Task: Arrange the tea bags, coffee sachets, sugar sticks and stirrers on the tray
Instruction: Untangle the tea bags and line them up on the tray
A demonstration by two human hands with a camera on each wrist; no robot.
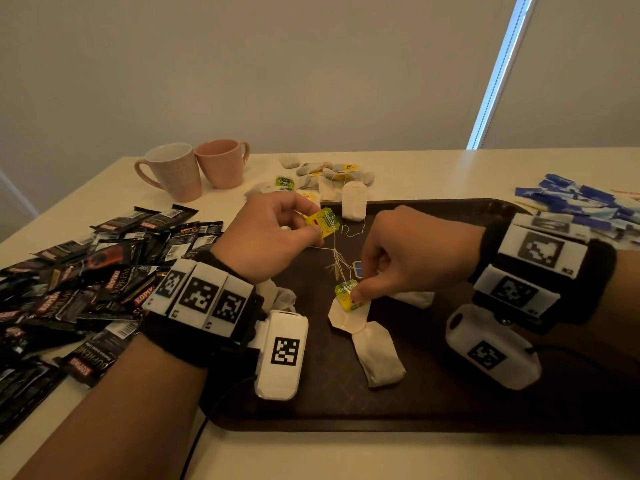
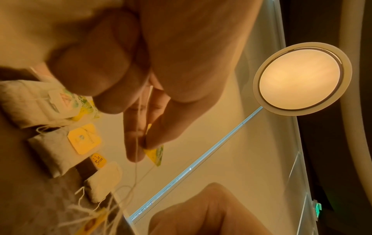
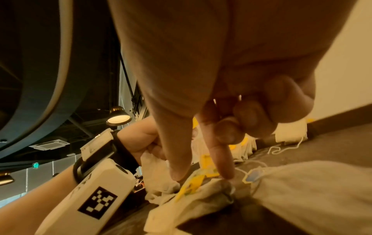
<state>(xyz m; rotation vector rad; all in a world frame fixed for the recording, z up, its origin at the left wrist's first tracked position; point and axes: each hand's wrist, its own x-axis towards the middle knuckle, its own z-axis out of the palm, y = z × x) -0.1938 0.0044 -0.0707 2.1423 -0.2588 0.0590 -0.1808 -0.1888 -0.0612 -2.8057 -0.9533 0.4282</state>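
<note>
On the dark brown tray point(image 1: 433, 403) lie several white tea bags point(image 1: 377, 355) with tangled strings point(image 1: 337, 259). My left hand point(image 1: 273, 230) is raised over the tray's far left part and pinches a green-yellow tea tag point(image 1: 325, 221) between thumb and forefinger; the left wrist view shows that tag point(image 2: 156, 155) with its string hanging down. My right hand point(image 1: 398, 251) pinches another green-yellow tag point(image 1: 348, 294) against a tea bag on the tray; in the right wrist view thumb and forefinger press this tag point(image 3: 193, 182). A blue tag point(image 1: 358, 269) lies between the hands.
Black coffee sachets point(image 1: 86, 278) are heaped left of the tray. Two pink mugs point(image 1: 194, 169) stand at the back left. More tea bags point(image 1: 329, 176) are piled behind the tray. Blue sugar sticks point(image 1: 588, 202) lie at the right. The table edge runs along the front.
</note>
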